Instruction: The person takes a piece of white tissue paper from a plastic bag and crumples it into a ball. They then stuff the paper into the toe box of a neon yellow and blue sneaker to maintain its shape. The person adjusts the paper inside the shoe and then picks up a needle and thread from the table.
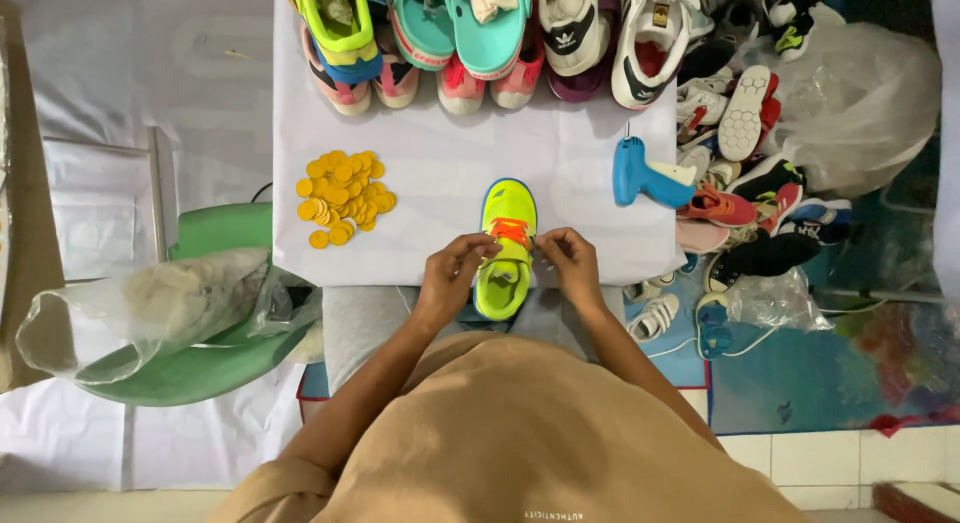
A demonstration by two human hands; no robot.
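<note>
From the head view, a small neon-yellow shoe [506,251] sits at the near edge of the white table [440,183]. The left hand [450,276] and right hand [572,263] pinch its orange strap from either side. Bare cloth separates yellow round discs [343,196], a blue glue gun [645,175] and a shoe row [480,38].

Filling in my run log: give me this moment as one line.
left hand: on yellow shoe | right hand: on shoe | nearby: blue glue gun, yellow discs
</note>
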